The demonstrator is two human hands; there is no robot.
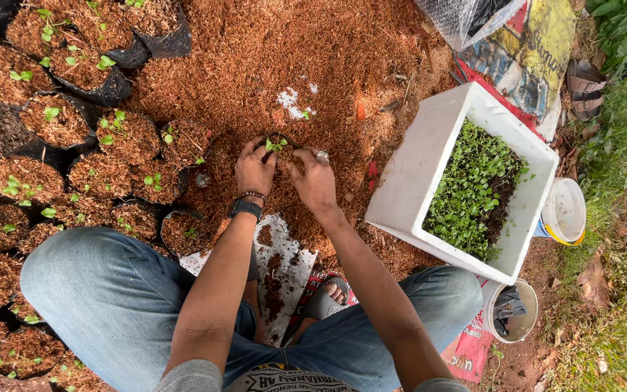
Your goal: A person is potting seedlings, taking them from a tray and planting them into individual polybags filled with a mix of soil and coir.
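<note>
Step in hand, as judged: setting a small green seedling (pixel 276 144) into a black grow bag of reddish-brown coir (pixel 279 156) on the coir-covered ground, mid-heap. Left hand (pixel 255 168) and right hand (pixel 315 180) were curled, fingertips pressing the coir around the stem, closed on nothing. Next move likely calls for gentle firming. The white foam box of seedlings (pixel 429 160) sat to the right.

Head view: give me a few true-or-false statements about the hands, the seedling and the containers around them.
1. Both hands, left hand and right hand, press around a small green seedling. True.
2. The white foam box is empty. False: it is full of green seedlings.
3. The wristwatch is on the right wrist. False: it is on the left wrist.
4. Black grow bags with seedlings stand on the person's left. True.
5. The white buckets stand left of the grow bags. False: they stand right of the foam box.
</note>
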